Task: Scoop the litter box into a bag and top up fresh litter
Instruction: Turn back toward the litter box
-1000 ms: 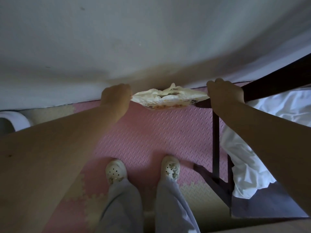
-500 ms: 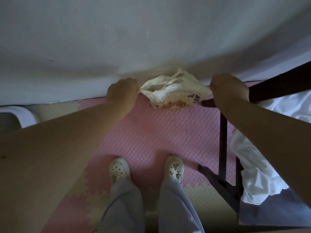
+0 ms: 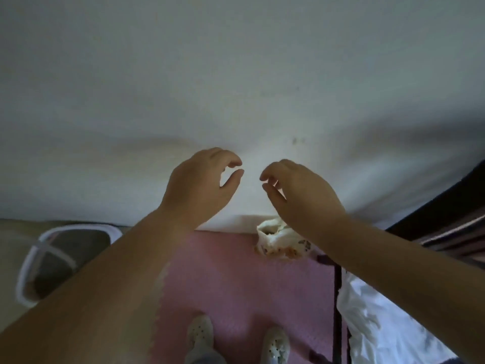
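Both hands hang empty mid-frame, left hand point(image 3: 199, 185) and right hand point(image 3: 301, 195) loosely curled. The crumpled bag point(image 3: 278, 243) sits on the pink mat point(image 3: 236, 285) by the wall point(image 3: 236, 74), centre-right; the litter box point(image 3: 76, 226) lies lower left. Best bring the bag beside it, mouth spread wide.

1. Two hands: the left hand point(image 3: 202, 187) and the right hand point(image 3: 304, 198).
2. One crumpled bag point(image 3: 282, 241) on the floor by the wall.
3. One litter box point(image 3: 81, 227) with a white rim.
4. Two pale shoes: the left shoe point(image 3: 200, 332) and the right shoe point(image 3: 275, 344).
5. One white cloth point(image 3: 367, 327) in a heap.
6. One pink floor mat point(image 3: 236, 285).
7. One dark thin post point(image 3: 337, 298) beside the cloth.
8. One white wall point(image 3: 236, 74) behind it all.
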Demonstrator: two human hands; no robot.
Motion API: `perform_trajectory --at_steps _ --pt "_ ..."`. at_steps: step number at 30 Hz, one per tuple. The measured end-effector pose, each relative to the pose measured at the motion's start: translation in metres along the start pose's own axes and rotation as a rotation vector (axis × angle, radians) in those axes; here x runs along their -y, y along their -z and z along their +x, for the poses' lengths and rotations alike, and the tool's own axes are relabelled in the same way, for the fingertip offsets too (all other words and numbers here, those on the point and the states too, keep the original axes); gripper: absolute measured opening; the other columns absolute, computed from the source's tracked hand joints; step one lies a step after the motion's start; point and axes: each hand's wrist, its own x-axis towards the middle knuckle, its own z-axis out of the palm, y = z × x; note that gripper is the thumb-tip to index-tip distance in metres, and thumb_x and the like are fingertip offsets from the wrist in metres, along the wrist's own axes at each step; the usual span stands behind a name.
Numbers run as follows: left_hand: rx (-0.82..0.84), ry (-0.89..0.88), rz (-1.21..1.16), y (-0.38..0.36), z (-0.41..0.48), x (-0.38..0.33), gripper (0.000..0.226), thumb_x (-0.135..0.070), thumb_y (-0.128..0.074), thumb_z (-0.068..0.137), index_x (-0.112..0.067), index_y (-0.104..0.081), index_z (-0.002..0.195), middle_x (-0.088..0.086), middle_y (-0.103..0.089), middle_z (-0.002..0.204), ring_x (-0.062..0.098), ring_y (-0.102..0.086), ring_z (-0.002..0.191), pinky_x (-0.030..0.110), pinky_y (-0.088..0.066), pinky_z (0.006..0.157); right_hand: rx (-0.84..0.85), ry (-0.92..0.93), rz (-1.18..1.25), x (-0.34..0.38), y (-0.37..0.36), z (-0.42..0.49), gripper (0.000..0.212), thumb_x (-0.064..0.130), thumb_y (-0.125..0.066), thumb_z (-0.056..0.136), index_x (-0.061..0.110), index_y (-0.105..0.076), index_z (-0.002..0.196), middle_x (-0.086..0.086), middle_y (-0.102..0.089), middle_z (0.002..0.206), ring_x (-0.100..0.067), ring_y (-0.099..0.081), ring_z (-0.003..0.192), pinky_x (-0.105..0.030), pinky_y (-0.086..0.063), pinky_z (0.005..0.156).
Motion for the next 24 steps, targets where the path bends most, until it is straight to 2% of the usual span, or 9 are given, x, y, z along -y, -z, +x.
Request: perform_trajectory --at_steps 3,5,7,11,15,18,21,24 --pt "-0.158 0.057 0.08 0.119 0.003 -0.016 0.026 -0.036 -0.055 0.092 -0.021 -0.063 0.111 -0.007 -0.065 0.108 0.015 -0.06 0.094 0.029 -0.048 0.075 -0.098 0.152 0.009 0.082 0.087 0.015 0.019 0.026 -0.051 0.095 0.023 -0.058 0.112 0.01 -0.06 0.105 -0.007 -0.057 0.096 -0.022 -0.045 0.075" --pt "-0.208 0.1 0.174 0.195 -0.004 -0.024 0.038 -0.043 -0.05 0.093 -0.019 -0.058 0.122 -0.002 -0.062 0.119 0.019 -0.059 0.104 0.033 -0.048 0.083 -0.146 0.257 -0.044 0.135 0.137 0.018 0.026 0.031 -0.049 0.095 0.023 -0.055 0.12 0.009 -0.059 0.114 -0.009 -0.056 0.104 -0.023 -0.044 0.08" --pt "-0.248 0.146 0.28 0.265 -0.02 -0.027 0.047 -0.048 -0.044 0.094 -0.018 -0.052 0.13 0.002 -0.059 0.126 0.024 -0.056 0.111 0.038 -0.048 0.088 -0.167 0.335 -0.118 0.187 0.177 0.016 0.038 0.038 -0.045 0.097 0.023 -0.048 0.131 0.008 -0.054 0.126 -0.011 -0.051 0.116 -0.025 -0.043 0.088" --pt "-0.3 0.246 0.433 0.382 -0.074 -0.021 0.065 -0.059 -0.024 0.091 -0.017 -0.049 0.133 0.003 -0.054 0.133 0.024 -0.051 0.12 0.041 -0.043 0.095 -0.162 0.435 -0.182 0.284 0.223 0.008 0.056 0.047 -0.034 0.097 0.021 -0.03 0.146 0.005 -0.039 0.146 -0.013 -0.036 0.133 -0.027 -0.034 0.104" --pt "-0.278 0.399 0.492 0.468 -0.141 -0.007 0.084 -0.068 -0.003 0.081 -0.024 -0.033 0.146 0.0 -0.029 0.154 0.019 -0.024 0.142 0.04 -0.024 0.112 -0.145 0.507 -0.175 0.378 0.235 0.001 0.062 0.051 -0.027 0.097 0.021 -0.019 0.15 0.005 -0.026 0.154 -0.011 -0.023 0.141 -0.025 -0.022 0.111" --pt "-0.214 0.527 0.471 0.515 -0.198 0.015 0.093 -0.073 0.008 0.072 -0.031 -0.017 0.15 -0.006 -0.008 0.16 0.015 -0.004 0.146 0.038 -0.011 0.116 -0.126 0.578 -0.171 0.452 0.222 -0.006 0.063 0.05 -0.028 0.097 0.018 -0.014 0.151 0.003 -0.02 0.157 -0.011 -0.016 0.143 -0.025 -0.018 0.113" --pt "-0.209 0.674 0.478 0.555 -0.265 0.041 0.086 -0.077 0.005 0.08 -0.03 -0.005 0.151 -0.007 0.0 0.16 0.014 0.002 0.147 0.038 -0.007 0.118 -0.072 0.668 -0.131 0.532 0.194 -0.014 0.065 0.046 -0.032 0.098 0.018 -0.01 0.152 0.003 -0.015 0.158 -0.012 -0.013 0.144 -0.026 -0.015 0.114" --pt "-0.248 0.827 0.519 0.591 -0.337 0.067 0.077 -0.067 -0.004 0.086 -0.027 -0.004 0.152 -0.004 -0.002 0.16 0.016 -0.001 0.147 0.038 -0.009 0.119 -0.061 0.781 -0.09 0.613 0.16 -0.025 0.065 0.045 -0.034 0.098 0.017 -0.01 0.151 0.002 -0.017 0.157 -0.014 -0.014 0.144 -0.028 -0.018 0.115"
